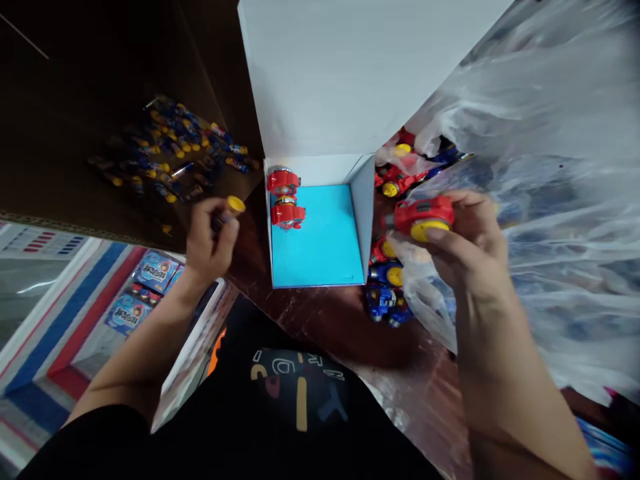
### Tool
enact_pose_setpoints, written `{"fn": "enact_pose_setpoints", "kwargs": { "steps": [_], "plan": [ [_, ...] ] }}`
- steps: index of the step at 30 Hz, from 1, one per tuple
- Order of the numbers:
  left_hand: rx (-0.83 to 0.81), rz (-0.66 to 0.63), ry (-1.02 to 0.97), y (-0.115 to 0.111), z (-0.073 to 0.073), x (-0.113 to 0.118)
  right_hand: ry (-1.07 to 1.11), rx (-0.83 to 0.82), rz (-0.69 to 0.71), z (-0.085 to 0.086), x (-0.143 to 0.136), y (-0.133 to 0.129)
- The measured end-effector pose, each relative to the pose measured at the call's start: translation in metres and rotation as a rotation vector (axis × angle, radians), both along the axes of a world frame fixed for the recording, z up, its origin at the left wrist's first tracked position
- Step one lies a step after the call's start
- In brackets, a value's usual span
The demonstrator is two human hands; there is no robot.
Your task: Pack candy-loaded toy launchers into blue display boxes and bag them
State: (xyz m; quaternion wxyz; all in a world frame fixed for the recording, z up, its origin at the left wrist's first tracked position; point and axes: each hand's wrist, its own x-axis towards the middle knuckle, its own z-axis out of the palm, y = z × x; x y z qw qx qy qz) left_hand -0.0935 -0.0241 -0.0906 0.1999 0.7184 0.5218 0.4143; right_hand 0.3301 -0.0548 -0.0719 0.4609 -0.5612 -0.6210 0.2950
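Note:
Fingers of my left hand are wrapped round a small tube with a yellow cap, left of an open white box. My right hand grips a red toy with a yellow disc, held up to the right of the box. Inside the box, two red toy pieces stand along the left wall, on a bright blue bottom. The box's tall white flap rises at the back.
A cardboard carton at the left holds many yellow-capped tubes. Right of the box lie red toys and blue toys, beside clear plastic bags. Printed boxes lie at lower left.

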Motion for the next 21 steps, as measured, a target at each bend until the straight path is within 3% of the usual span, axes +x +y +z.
{"fn": "enact_pose_setpoints", "kwargs": {
  "steps": [3,5,9,11,14,18,20,21],
  "plan": [
    [-0.183,-0.329,-0.076,-0.044,0.020,0.044,0.236,0.004,0.092,0.017,-0.045,-0.031],
    [-0.383,-0.488,-0.137,-0.056,0.026,0.070,0.257,0.026,0.131,0.020,-0.074,-0.040],
    [-0.564,-0.559,-0.234,-0.058,0.029,0.083,0.171,0.035,0.258,0.025,-0.096,-0.040],
    [-0.493,-0.609,-0.208,-0.057,0.030,0.077,0.164,0.022,0.297,0.030,-0.096,-0.040],
    [-0.193,-0.651,-0.063,-0.060,0.026,0.070,0.241,-0.021,0.297,0.031,-0.104,-0.043],
    [0.221,-0.514,0.214,-0.061,0.012,0.065,0.519,-0.299,0.154,0.016,-0.124,-0.054],
    [0.195,-0.530,0.264,-0.059,0.007,0.060,0.539,-0.414,0.129,0.007,-0.124,-0.059],
    [0.111,-0.566,0.248,-0.056,0.007,0.056,0.477,-0.391,0.155,0.005,-0.120,-0.061]
  ]
}}
